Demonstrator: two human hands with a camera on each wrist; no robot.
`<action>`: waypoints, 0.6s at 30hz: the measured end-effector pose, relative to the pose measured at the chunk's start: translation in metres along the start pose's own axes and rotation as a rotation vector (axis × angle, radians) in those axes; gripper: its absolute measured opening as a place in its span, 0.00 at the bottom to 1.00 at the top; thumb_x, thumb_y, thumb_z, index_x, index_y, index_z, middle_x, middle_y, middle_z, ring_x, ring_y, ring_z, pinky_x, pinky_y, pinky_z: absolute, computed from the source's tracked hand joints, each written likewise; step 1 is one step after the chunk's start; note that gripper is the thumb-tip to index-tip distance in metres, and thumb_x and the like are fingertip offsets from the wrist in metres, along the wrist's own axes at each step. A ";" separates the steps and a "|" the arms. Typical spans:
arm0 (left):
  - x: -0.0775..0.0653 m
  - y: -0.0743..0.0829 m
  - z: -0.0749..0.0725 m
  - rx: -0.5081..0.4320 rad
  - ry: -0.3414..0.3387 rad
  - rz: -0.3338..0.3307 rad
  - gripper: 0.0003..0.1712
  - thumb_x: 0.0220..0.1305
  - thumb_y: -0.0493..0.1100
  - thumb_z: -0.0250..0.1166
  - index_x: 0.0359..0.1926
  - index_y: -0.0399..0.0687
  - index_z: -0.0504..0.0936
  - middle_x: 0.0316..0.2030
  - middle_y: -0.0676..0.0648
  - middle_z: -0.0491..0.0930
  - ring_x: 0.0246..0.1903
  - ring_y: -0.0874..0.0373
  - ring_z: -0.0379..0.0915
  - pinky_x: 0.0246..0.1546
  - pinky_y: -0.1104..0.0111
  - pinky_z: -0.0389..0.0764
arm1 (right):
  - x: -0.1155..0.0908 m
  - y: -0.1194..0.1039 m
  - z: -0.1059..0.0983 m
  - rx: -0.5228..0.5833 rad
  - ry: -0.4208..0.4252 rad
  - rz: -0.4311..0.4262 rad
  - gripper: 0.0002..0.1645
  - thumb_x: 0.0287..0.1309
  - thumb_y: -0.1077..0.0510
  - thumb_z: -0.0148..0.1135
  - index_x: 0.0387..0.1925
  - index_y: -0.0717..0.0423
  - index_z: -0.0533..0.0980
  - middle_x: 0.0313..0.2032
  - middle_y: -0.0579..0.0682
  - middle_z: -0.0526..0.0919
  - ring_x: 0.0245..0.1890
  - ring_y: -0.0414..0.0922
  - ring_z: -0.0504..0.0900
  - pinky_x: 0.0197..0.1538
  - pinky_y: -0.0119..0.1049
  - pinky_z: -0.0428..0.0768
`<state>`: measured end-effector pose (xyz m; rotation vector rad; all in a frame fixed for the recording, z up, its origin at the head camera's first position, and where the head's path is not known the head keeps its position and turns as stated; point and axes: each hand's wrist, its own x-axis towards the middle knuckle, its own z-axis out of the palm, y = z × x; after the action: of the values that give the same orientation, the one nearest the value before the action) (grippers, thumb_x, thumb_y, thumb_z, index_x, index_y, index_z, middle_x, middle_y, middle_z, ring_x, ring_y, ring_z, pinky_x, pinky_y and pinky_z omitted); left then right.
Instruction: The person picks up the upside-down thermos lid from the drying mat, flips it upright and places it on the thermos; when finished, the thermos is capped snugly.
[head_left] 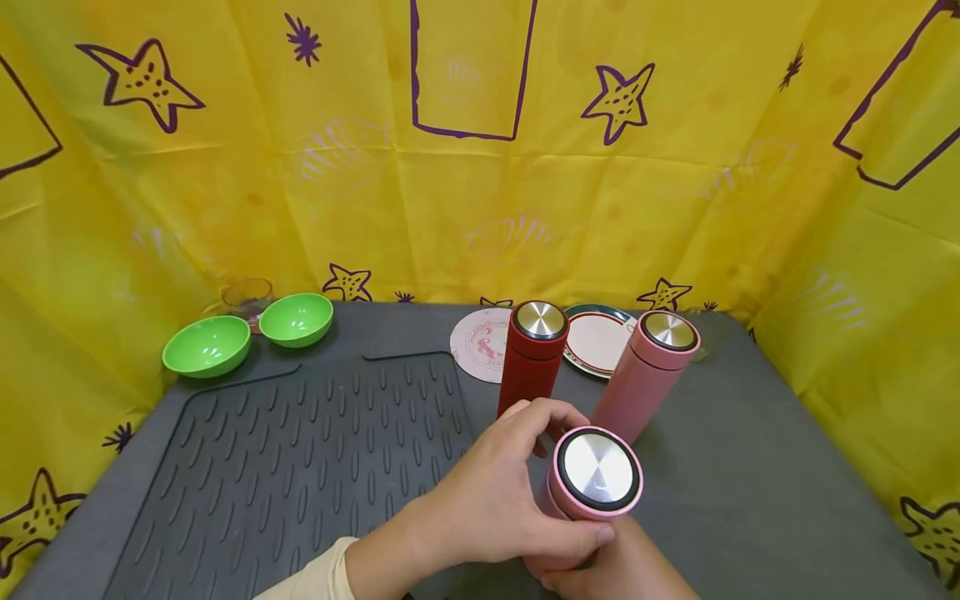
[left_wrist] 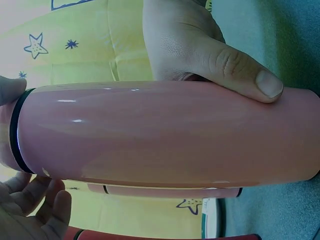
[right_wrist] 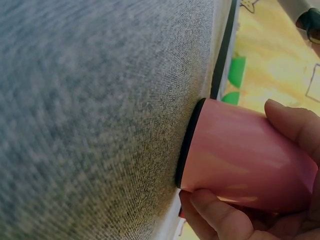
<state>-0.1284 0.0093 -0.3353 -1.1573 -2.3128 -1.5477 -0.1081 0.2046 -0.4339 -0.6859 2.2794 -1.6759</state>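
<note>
A pink thermos bottle (head_left: 555, 500) with a silver-topped lid (head_left: 598, 468) stands upright at the near edge of the table, its base (right_wrist: 190, 145) close at the grey tabletop. My left hand (head_left: 498, 496) grips it around the lid end, thumb on the near side and fingers on the far side. Lower on the body, my right hand (left_wrist: 195, 50) holds the same bottle, its thumb laid along the pink wall. Just beyond them stand a red thermos bottle (head_left: 528, 367) and a second pink thermos bottle (head_left: 641, 387), both with silver-topped lids.
A dark ridged drying mat (head_left: 300, 467) covers the left of the table. Two green bowls (head_left: 206, 348) sit at the back left, beside a clear glass (head_left: 247, 292). Behind the bottles lie a pink patterned disc (head_left: 476, 350) and a dark-rimmed plate (head_left: 596, 337). Yellow cloth (head_left: 337, 192) encloses the table.
</note>
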 end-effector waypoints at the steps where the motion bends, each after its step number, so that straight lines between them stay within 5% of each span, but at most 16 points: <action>1: 0.000 0.000 0.000 0.002 0.005 0.006 0.39 0.41 0.49 0.81 0.55 0.57 0.71 0.48 0.64 0.74 0.46 0.68 0.65 0.45 0.71 0.75 | 0.000 0.000 0.000 0.000 0.002 -0.008 0.37 0.47 0.58 0.77 0.58 0.49 0.70 0.47 0.48 0.81 0.44 0.48 0.79 0.50 0.37 0.78; 18: 0.002 0.000 0.002 -0.021 -0.006 0.158 0.40 0.46 0.45 0.75 0.63 0.53 0.73 0.53 0.61 0.76 0.51 0.66 0.65 0.47 0.73 0.75 | 0.001 0.008 0.001 0.060 0.008 -0.109 0.40 0.47 0.62 0.77 0.60 0.59 0.66 0.48 0.51 0.79 0.44 0.48 0.79 0.47 0.36 0.79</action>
<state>-0.1286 0.0122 -0.3354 -1.3161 -2.1553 -1.5177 -0.1103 0.2056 -0.4417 -0.8047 2.2243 -1.7898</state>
